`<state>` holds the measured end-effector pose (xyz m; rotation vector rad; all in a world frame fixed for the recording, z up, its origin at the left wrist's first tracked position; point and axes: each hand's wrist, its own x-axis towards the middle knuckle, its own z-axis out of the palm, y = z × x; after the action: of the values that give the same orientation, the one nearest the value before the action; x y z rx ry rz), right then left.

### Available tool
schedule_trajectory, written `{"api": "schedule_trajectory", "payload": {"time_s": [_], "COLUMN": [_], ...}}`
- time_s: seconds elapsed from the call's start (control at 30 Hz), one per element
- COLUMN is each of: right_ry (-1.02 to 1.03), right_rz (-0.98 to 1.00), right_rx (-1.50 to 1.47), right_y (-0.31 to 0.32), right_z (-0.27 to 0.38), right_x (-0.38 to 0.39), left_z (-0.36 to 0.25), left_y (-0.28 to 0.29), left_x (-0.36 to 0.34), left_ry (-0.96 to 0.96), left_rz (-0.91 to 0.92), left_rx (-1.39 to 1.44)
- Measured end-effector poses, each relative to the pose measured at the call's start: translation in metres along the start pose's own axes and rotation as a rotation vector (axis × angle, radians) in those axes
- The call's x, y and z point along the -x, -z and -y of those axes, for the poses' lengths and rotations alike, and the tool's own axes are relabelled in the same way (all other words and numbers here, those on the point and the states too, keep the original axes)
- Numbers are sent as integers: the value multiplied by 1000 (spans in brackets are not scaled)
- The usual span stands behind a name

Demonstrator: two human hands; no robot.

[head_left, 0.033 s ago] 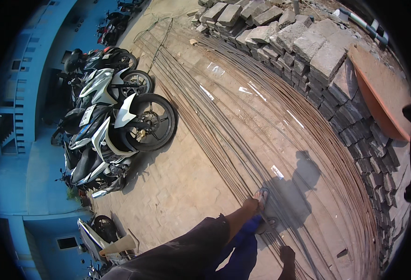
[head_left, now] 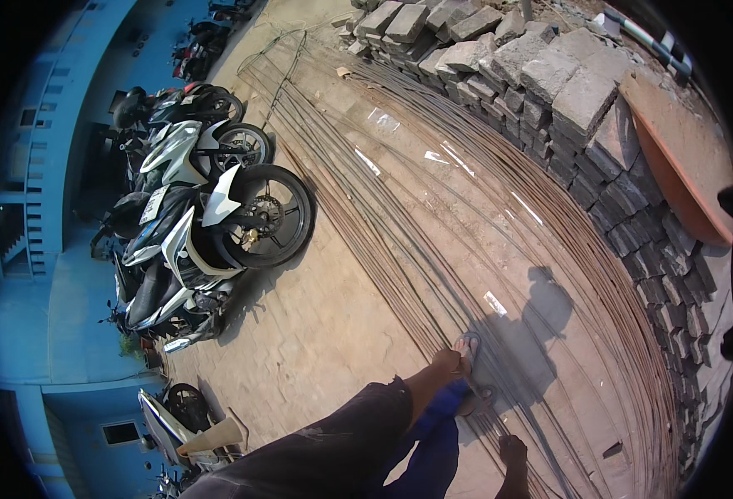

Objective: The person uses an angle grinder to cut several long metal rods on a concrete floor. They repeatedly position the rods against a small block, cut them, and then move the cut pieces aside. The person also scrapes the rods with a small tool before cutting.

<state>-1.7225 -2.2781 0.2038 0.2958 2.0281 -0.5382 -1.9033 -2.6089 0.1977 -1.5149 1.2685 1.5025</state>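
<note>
outdoor yard (head_left: 300,349) | stacked blocks (head_left: 584,106) | metal rods (head_left: 603,274) | parked motorcycles (head_left: 181,243) | blue building (head_left: 83,299)

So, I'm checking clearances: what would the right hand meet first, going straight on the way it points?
Probably the long metal rods lying on the ground ahead of the right hand; depth is unclear, so contact can't be ruled out.

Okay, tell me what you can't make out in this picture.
All in the head view:
Left hand: too small to tell its grip.
Right hand: too dark and small to tell its grip.
Rods: near ends cut off by the lower edge.
Building: left side cut off by dark lens rim.
</note>
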Motion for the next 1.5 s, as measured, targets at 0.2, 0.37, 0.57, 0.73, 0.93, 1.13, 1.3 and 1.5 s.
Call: {"api": "schedule_trajectory", "payload": {"time_s": [0.2,0.37,0.57,0.73,0.93,1.13,1.3,1.5], "right_ry": [-55,-99,-107,-127,-189,-268,-165,-81], "right_rz": [-19,-55,-109,-105,-95,-175,-279,-268], "right_rx": [53,-7,-12,25,131,236,253,4], "right_y": [-34,-68,-126,-161,-161,-138,-147,-164], "right_z": [-7,-10,-6,-6,9,26,10,-9], "right_x": [-62,-96,-146,-175,-182,-167,-170,-182], "left_z": [6,17,83,123,125,128,87,36], "left_y": [-5,4,55,78,74,76,62,75], "left_x": [-85,-147,-259,-330,-354,-367,-332,-283], "left_ry": [3,72,-290,-154,214,419,143,112], "left_rz": [-29,43,341,510,495,611,461,528], "left_rx": [-27,-57,-282,-127,131,265,-361,-524]}}
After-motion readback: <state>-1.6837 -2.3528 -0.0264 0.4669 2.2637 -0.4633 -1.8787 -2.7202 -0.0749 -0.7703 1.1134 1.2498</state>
